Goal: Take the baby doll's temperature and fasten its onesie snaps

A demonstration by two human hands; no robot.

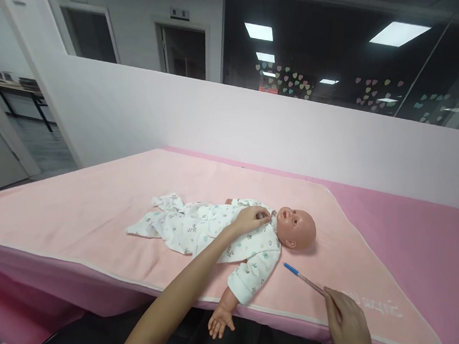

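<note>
A baby doll (296,229) lies face up on a peach mat (103,193), its head to the right. It wears a white printed outfit (193,222), and one bare arm hangs over the mat's near edge. My left hand (251,219) rests on the doll's upper chest by the collar, its fingers pinched together. Whether cloth is caught between those fingertips I cannot make out. Right of the doll, my right hand (347,321) grips the end of a slim pen-like stick (304,278) with a blue tip and clear shaft. The stick points toward the doll's shoulder, apart from it.
Pink cloth (428,237) covers the table beneath the mat. A low white wall (257,126) runs along the far side, with a dark window (324,52) above it. At far left, a doorway opens toward another table (20,88).
</note>
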